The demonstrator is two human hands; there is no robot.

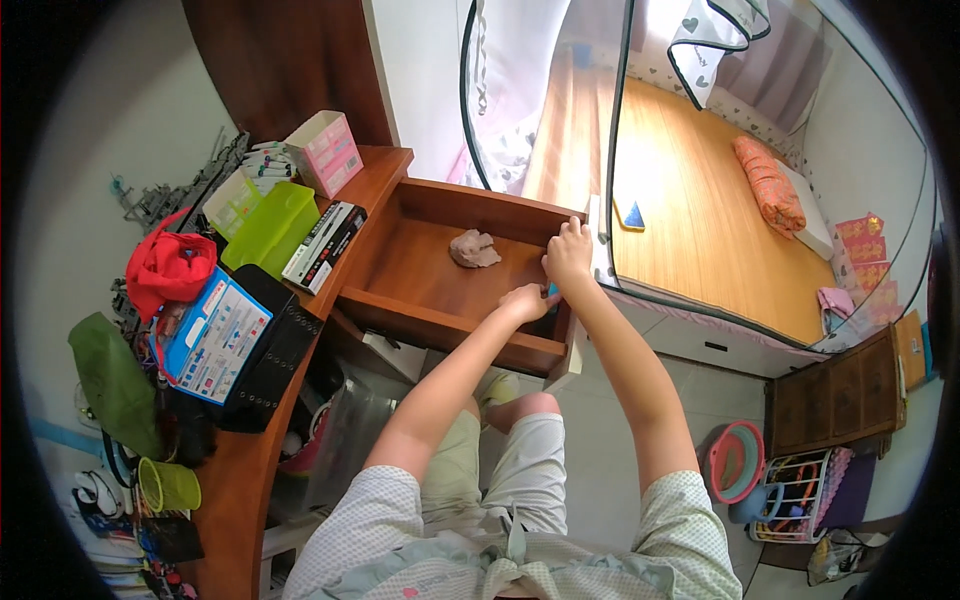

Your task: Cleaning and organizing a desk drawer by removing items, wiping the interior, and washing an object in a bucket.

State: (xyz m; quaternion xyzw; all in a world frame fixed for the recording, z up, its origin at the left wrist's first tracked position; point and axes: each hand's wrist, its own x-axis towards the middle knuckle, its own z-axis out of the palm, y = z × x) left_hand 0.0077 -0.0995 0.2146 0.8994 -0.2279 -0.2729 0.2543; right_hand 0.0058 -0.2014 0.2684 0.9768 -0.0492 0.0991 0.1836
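A brown wooden drawer [420,205] is pulled out in front of me. Inside, toward its far left part, lies a crumpled greyish-brown wad [474,249], perhaps cloth or paper. My left hand [524,303] reaches into the drawer's right end, fingers bent by a small blue thing [552,289], only partly visible. Farther back, my right hand [568,252] is closed at the drawer's right end, beside its white-edged front. What either hand grips is hidden by the fingers. Something dark shows in the corner below the left hand.
On the wooden desk [240,470] at left stand a green container [272,225], a pink box [325,155], a black-and-white box [325,247] and a yellow-green basket [169,485]. A netted bed [690,200] lies beyond the drawer. Basins [734,462] and a white rack [797,495] stand at right.
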